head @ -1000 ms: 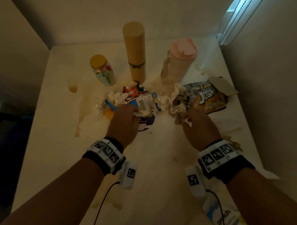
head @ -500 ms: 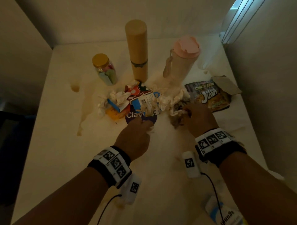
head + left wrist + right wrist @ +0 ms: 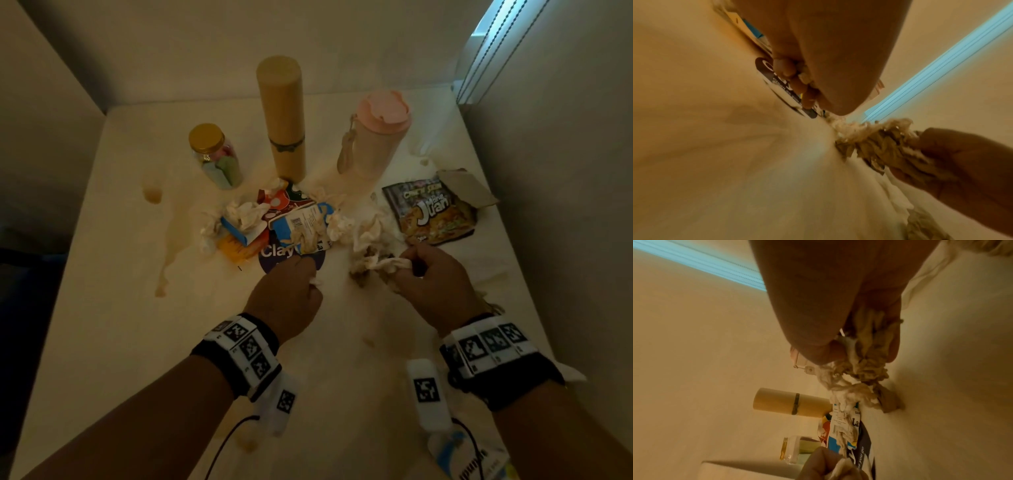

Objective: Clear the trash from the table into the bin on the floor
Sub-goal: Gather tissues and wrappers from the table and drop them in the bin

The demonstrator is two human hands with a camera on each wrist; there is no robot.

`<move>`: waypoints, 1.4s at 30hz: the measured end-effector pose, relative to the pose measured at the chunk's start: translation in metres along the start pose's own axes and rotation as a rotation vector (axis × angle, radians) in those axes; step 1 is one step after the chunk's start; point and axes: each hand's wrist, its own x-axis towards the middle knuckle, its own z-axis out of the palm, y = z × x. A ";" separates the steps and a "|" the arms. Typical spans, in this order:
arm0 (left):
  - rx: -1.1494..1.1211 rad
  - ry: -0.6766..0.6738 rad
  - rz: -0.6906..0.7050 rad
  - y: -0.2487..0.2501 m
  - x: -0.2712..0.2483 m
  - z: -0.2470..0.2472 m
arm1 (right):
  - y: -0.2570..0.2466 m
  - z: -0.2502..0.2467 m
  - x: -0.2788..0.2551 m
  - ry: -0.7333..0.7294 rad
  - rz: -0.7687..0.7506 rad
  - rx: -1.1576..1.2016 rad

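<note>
At the frame's centre, the left hand (image 3: 286, 298) curls around a small scrap of tissue (image 3: 803, 76). To its right, the right hand (image 3: 435, 284) grips a crumpled tissue wad (image 3: 376, 263) just above the table (image 3: 102, 308), below the snack wrapper (image 3: 431, 212).

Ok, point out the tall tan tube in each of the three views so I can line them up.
Head: tube stands upright at top centre, behind the trash.
Left wrist: not in it.
Right wrist: tube lies sideways at lower centre.
Shared landmark: the tissue wad held by the right hand.
</note>
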 end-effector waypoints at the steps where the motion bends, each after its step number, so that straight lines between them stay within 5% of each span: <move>1: -0.034 0.014 -0.011 0.001 -0.001 -0.005 | 0.001 -0.001 -0.001 0.001 0.038 0.042; 5: -0.094 0.026 -0.007 0.007 0.008 -0.016 | 0.000 -0.004 0.000 -0.027 0.159 0.193; 14: -0.066 0.001 0.097 0.031 0.026 -0.011 | 0.009 -0.008 0.015 -0.117 0.087 0.067; 22: -0.165 0.089 -0.008 0.043 0.044 -0.007 | 0.012 0.004 0.023 -0.260 0.091 -0.081; 27: -0.139 0.123 0.061 0.060 0.053 0.001 | 0.017 -0.007 0.020 -0.073 0.050 -0.066; 31: -0.007 0.209 0.170 0.077 0.068 0.011 | 0.014 -0.020 0.023 -0.010 0.047 -0.367; 36: 0.212 0.050 0.222 0.078 0.092 0.024 | 0.017 -0.022 0.021 -0.066 0.093 -0.313; 42: 0.131 -0.069 0.146 0.078 0.082 0.015 | 0.020 -0.018 0.026 -0.055 0.066 -0.229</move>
